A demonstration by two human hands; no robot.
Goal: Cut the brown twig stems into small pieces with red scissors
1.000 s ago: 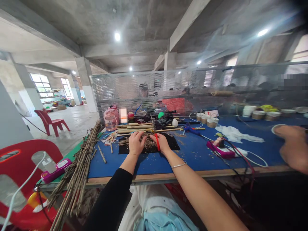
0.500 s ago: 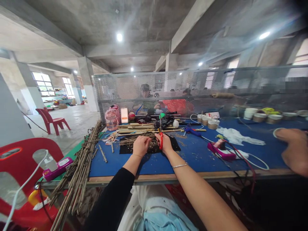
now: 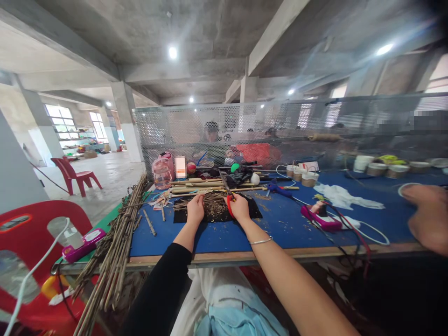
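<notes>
My right hand (image 3: 240, 208) is closed around the red handles of a pair of scissors (image 3: 229, 201), whose blades point up and away. My left hand (image 3: 196, 209) has its fingers pressed together over the left part of a black mat (image 3: 251, 211). Anything held in those fingers is too small to make out. Thin brown twigs (image 3: 181, 204) lie on the mat beside and behind my left hand. Between the two hands is a scatter of short cut pieces (image 3: 216, 208).
A blue-topped table (image 3: 217, 240) carries bamboo sticks (image 3: 196, 184), a blue glue gun (image 3: 278, 189) and a purple power strip (image 3: 320, 219). Long stalks (image 3: 117, 261) overhang its left edge near a red chair (image 3: 45, 219). Another person's hand (image 3: 429, 214) is at right.
My left hand has moved left, away from my right hand, uncovering the cut pieces. The scissors have tilted, their blades now leaning to the left.
</notes>
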